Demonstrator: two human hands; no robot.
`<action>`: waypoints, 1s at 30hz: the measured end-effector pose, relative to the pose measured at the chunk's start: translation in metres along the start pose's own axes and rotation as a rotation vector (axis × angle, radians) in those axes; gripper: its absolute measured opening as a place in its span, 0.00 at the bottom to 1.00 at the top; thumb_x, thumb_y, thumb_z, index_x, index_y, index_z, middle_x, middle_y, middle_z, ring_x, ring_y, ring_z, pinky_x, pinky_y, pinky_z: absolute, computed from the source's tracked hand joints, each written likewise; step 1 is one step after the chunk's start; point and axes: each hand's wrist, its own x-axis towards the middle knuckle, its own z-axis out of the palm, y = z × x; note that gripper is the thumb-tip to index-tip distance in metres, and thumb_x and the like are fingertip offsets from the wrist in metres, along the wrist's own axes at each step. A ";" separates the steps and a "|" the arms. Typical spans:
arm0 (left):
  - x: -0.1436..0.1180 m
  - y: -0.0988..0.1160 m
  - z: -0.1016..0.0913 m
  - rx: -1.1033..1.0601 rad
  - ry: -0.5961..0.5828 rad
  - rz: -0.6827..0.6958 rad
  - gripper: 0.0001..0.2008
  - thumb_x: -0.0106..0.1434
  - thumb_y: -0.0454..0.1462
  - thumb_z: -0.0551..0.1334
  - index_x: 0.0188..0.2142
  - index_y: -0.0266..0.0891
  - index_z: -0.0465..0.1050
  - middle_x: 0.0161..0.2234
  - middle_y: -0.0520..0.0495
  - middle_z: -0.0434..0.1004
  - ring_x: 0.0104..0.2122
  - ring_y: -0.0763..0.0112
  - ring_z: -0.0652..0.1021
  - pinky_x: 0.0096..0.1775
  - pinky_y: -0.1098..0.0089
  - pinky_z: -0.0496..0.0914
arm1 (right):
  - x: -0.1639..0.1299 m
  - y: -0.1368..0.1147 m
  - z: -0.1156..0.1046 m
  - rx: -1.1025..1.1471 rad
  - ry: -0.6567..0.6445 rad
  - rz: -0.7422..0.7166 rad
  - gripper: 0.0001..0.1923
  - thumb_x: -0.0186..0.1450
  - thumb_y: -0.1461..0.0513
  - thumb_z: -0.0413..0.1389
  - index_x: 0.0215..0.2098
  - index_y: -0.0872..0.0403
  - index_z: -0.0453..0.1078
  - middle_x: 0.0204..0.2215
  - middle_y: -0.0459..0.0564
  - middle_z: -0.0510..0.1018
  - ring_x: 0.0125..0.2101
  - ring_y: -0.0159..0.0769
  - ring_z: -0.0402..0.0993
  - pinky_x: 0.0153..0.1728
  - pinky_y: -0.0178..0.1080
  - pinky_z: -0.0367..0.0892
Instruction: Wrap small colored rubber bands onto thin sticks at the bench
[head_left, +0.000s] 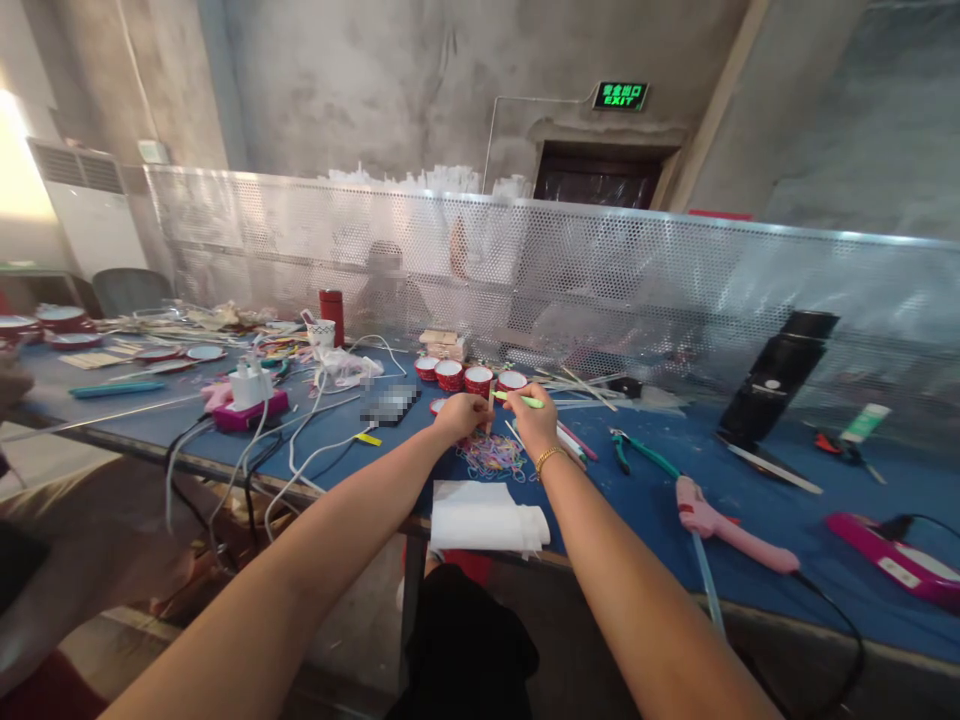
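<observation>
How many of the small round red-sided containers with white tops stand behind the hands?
4 small round red-sided containers, in a row behind the hands. A fifth may be hidden behind the left hand.

Both hands meet above the blue table (750, 480): right hand (534, 420) pinches a green stick (517, 399); left hand (461, 415) closes over coloured rubber bands (493, 457), near the front edge.

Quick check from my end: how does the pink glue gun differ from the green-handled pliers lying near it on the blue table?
The pink glue gun is clearly the larger and bulkier; the green-handled pliers are slim. The glue gun trails a black cord off the table edge; the pliers have none. The glue gun lies nearer the front edge, the pliers farther back and closer to the right hand. Both lie flat on the blue table, untouched by either hand.
</observation>
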 end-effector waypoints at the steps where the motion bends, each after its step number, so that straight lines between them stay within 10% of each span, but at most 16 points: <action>1: 0.000 0.000 0.000 -0.006 -0.002 -0.009 0.10 0.59 0.43 0.69 0.30 0.38 0.80 0.27 0.50 0.81 0.27 0.71 0.75 0.29 0.73 0.65 | 0.000 0.000 0.000 -0.003 0.000 -0.003 0.09 0.53 0.53 0.57 0.23 0.49 0.67 0.20 0.45 0.77 0.23 0.37 0.69 0.27 0.37 0.64; 30: 0.001 0.000 0.001 -0.058 -0.009 -0.027 0.08 0.60 0.40 0.68 0.30 0.37 0.79 0.26 0.50 0.80 0.26 0.72 0.75 0.29 0.73 0.65 | 0.000 -0.003 0.000 0.029 0.031 0.029 0.08 0.51 0.55 0.57 0.22 0.50 0.67 0.19 0.44 0.76 0.22 0.35 0.67 0.26 0.36 0.62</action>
